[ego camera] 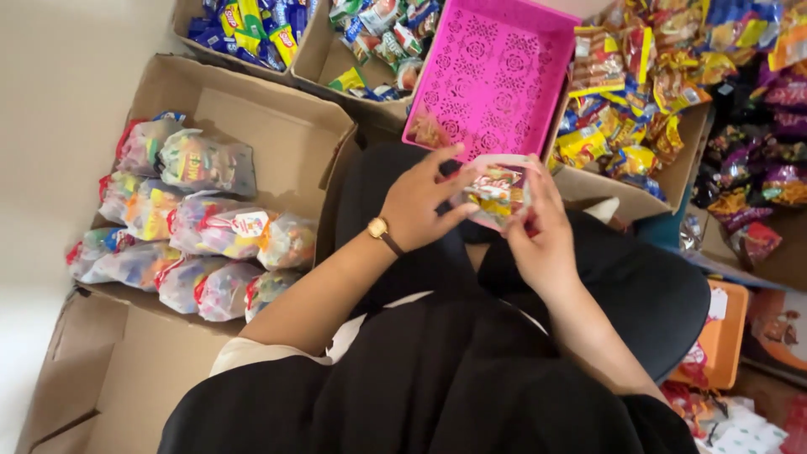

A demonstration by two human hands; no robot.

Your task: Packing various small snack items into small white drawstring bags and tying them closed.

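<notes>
**Clear plastic packet held over the lap, both hands at work**

Clear plastic wraps the small packet of sweets (pixel 498 195), which both hands hold above the lap, just in front of the near edge of the pink basket (pixel 496 76). The left hand (pixel 420 202) pinches the packet's left side between thumb and fingertips, a watch (pixel 378 228) on its wrist. The right hand (pixel 542 240) grips the packet's right and lower edge, fingers curled behind it. Neither hand is free; both are closed on the same packet.

Judging from how it is held, the step in hand looks like filling or closing one packet. A cardboard box (pixel 252 109) to the left already carries many finished-looking bags (pixel 202 227), stacked toward its left and near edges. A next move would call for keeping the packet's mouth upright so nothing spills, and a steady pinch while it is shifted sideways.

Much is hard to make out. The packet's contents blur into a yellow and red mass, and whether its top is open or sealed cannot be told. The right fingertips are hidden behind the packet. Boxes of loose wrapped snacks (pixel 622 101) at the far and right sides are cut off by the frame, and an orange tray (pixel 725 336) by the right knee shows only partly.
</notes>
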